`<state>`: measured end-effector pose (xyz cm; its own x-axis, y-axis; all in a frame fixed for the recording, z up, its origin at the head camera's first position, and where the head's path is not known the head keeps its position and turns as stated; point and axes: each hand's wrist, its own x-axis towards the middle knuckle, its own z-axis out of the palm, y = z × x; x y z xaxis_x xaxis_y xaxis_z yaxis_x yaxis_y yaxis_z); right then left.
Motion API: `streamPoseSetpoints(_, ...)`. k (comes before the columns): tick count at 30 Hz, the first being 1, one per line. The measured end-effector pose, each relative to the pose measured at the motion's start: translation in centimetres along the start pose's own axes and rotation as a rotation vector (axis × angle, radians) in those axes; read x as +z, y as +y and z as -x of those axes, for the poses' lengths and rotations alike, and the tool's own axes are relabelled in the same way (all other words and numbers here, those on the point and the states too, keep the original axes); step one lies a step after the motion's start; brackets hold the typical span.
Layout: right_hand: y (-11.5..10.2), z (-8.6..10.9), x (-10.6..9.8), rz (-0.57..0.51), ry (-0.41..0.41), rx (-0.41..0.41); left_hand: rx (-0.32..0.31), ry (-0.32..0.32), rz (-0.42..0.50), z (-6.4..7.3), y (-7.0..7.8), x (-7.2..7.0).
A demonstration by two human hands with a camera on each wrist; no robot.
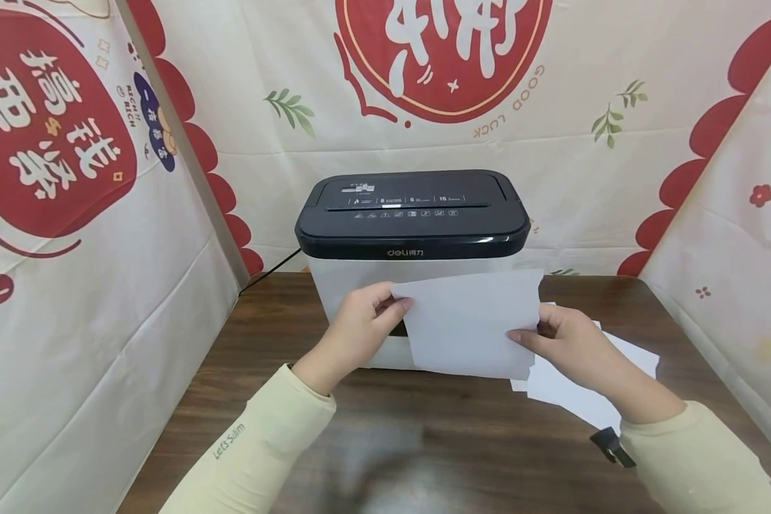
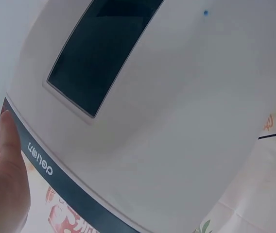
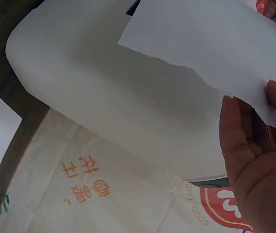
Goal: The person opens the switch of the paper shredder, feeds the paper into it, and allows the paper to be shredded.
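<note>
Standing on the bench (image 1: 257, 321), the shredder (image 1: 414, 232) is set for what looks like a feeding step, not yet begun. The torn-edged sheet (image 1: 469, 325) is held up before its front; loose papers (image 1: 562, 389) lie to the right. Forearms (image 1: 263, 442) extend forward, the left hand (image 1: 360, 318) pinching the sheet's upper left corner, the right hand (image 1: 572, 343) its ragged right edge. Next probably comes raising and aligning it with the slot (image 1: 407, 208).

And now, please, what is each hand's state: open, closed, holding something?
Left hand: closed, holding the torn paper sheet near one corner.
Right hand: closed, holding the same sheet near its ragged edge.
</note>
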<state>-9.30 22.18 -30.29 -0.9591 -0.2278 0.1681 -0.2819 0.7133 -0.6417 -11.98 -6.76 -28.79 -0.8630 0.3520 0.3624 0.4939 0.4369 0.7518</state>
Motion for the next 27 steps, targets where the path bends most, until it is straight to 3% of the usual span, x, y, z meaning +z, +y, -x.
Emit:
streamPoseSetpoints(17,-2.5,-0.8,-2.6,0.044,-0.012,-0.083,0.085,0.074,-0.076,-0.4,1.8,-2.2)
streamPoseSetpoints(27,-3.8,-1.6,-4.2,0.099,0.044,-0.132,0.17,0.096,-0.056,-1.1,3.1,-3.8)
